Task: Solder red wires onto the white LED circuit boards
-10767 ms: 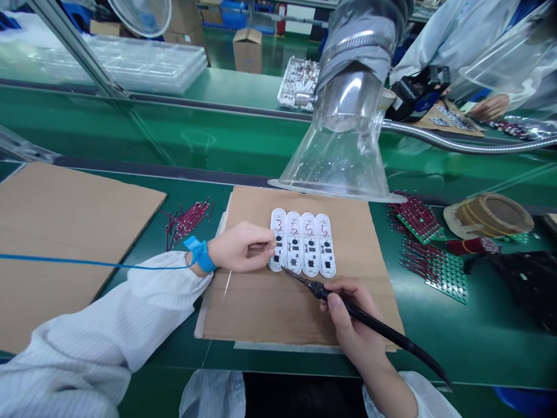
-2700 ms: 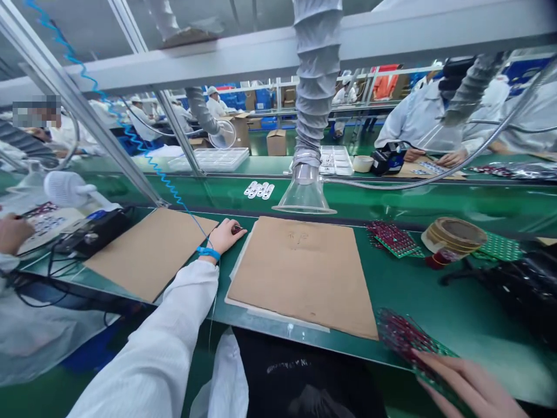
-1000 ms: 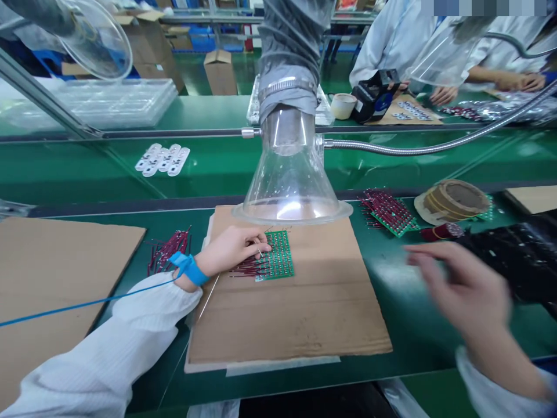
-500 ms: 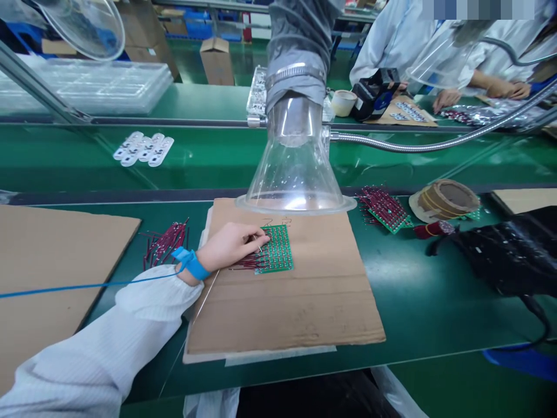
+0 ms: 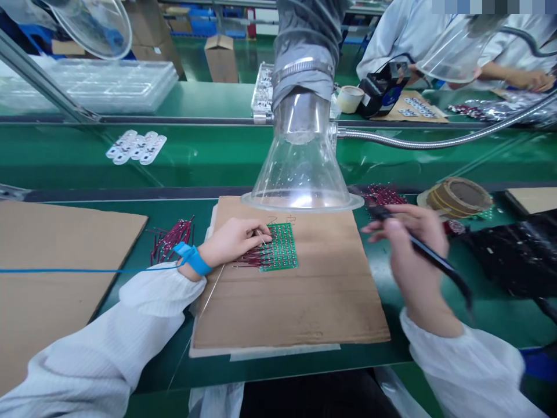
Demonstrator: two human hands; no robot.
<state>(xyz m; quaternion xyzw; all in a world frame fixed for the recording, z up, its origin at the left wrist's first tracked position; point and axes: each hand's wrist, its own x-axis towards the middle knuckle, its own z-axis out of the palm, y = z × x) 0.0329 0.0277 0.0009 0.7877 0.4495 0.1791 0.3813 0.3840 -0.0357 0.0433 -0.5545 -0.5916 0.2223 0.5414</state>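
My left hand point(image 5: 237, 239), with a blue wrist strap point(image 5: 192, 259), rests at the left edge of a green circuit board point(image 5: 282, 247). Its fingers pinch a thin silvery solder wire point(image 5: 212, 290), whose tail runs down over the cardboard. Dark red wires point(image 5: 252, 255) stick out from the board's left side, partly under the hand. To the right, my right hand point(image 5: 420, 255) is closed around the black handle of a soldering iron point(image 5: 429, 253), slightly blurred. Its front end points up and left, away from the board; the tip is too blurred to make out.
A cardboard sheet point(image 5: 291, 313) lies under the board. Above hangs a clear fume hood point(image 5: 302, 168). Loose red wires point(image 5: 174, 239) lie left; wired boards point(image 5: 385, 194) and a tape roll point(image 5: 461, 197) lie right. Across the bench, co-workers' hands point(image 5: 528, 78) show.
My right hand has come into view from the right with the soldering iron. My left hand stays at the board. A co-worker's hands have moved.
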